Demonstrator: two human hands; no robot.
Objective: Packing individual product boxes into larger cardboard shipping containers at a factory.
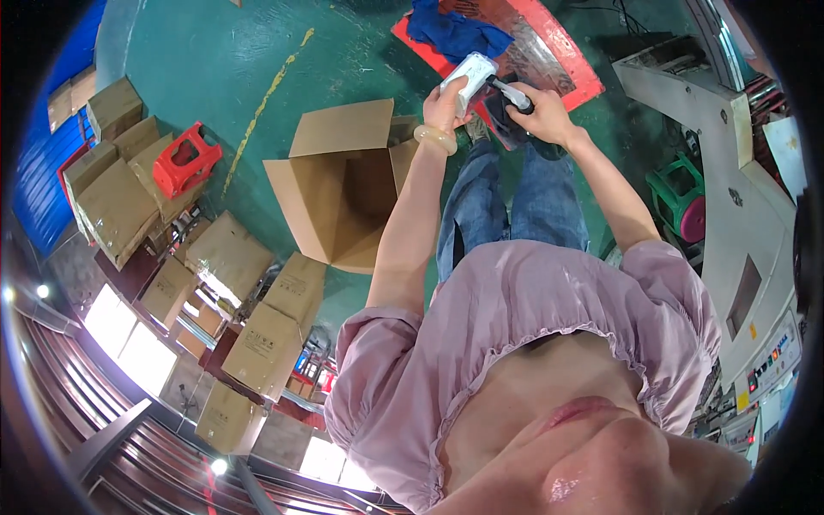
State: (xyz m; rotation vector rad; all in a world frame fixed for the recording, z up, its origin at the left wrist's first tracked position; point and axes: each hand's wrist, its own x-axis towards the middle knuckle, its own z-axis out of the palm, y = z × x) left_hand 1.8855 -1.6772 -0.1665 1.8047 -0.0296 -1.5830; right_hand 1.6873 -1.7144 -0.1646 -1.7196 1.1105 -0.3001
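My left hand (441,110), with a pale bangle at its wrist, is closed around a white, box-like piece (473,74) with rounded edges. Just to the right, my right hand (548,118) grips a small hand tool (513,93) with a pale, translucent body and black ends. The tool's black tip points at the white piece, close to its right side. Whether they touch I cannot tell. Beyond both hands, a crumpled blue cloth (459,36) lies on a red-edged board (585,84) with a shiny, worn middle.
An open cardboard box (307,193) stands on the green floor left of my legs. Farther left are a red stool (182,163) and several stacked cartons (262,348). On the right stand a large grey machine (699,103) and a green stool (674,184).
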